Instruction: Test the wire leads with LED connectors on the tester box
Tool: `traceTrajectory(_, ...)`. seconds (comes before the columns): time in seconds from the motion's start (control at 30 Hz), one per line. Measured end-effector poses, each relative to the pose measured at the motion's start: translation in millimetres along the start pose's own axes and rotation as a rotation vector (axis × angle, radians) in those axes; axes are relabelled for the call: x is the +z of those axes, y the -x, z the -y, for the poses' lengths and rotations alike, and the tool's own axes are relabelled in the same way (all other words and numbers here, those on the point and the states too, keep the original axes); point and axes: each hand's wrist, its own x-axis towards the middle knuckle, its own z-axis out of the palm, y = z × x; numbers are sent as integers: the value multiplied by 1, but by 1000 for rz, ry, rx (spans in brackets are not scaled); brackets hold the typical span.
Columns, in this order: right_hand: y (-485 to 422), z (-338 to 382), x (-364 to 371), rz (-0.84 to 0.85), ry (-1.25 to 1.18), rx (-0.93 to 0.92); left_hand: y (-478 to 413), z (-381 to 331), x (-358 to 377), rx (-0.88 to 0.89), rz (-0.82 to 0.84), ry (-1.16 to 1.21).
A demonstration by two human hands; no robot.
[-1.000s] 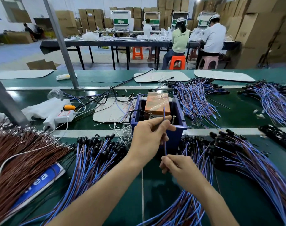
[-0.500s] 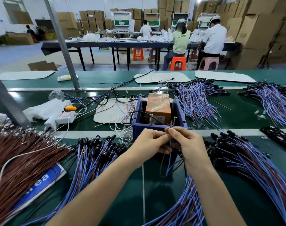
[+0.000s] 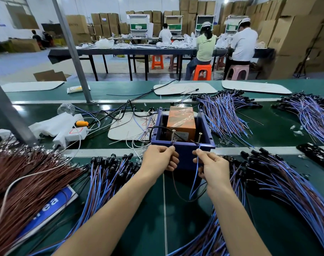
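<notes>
Spread the wire ends apart, mid-frame. Pinched brown wire (image 3: 174,179) in left hand (image 3: 158,159), blue wire (image 3: 196,174) in right hand (image 3: 213,168), tips up at two pins (image 3: 173,135) on the blue box (image 3: 183,151). Seemingly began testing.

Bright overhead light, glare on the green belt (image 3: 18,108), wide-angle curvature at edges, corners perhaps soft.

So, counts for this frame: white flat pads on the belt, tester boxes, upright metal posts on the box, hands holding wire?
white flat pads: 4
tester box: 1
upright metal posts: 2
left hand, right hand, holding wire: 2
Total: 9
</notes>
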Motion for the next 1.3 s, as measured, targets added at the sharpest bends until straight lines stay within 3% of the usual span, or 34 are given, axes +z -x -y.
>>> traceTrajectory(0.63, 3, -4, -1, 1, 27, -33, -2, 12, -5, 37, -63, -17)
traceTrajectory(1.0, 6, -2, -4, 57, 59, -69, 10, 5, -4, 28, 2, -14)
traceTrajectory(1.2, 18, -14, -20, 463, 507, 18, 57, -11, -29, 140, 510, -75)
traceTrajectory(1.3, 24, -21, -37, 617, 900, -35, 59, -14, -54, 151, 462, -63)
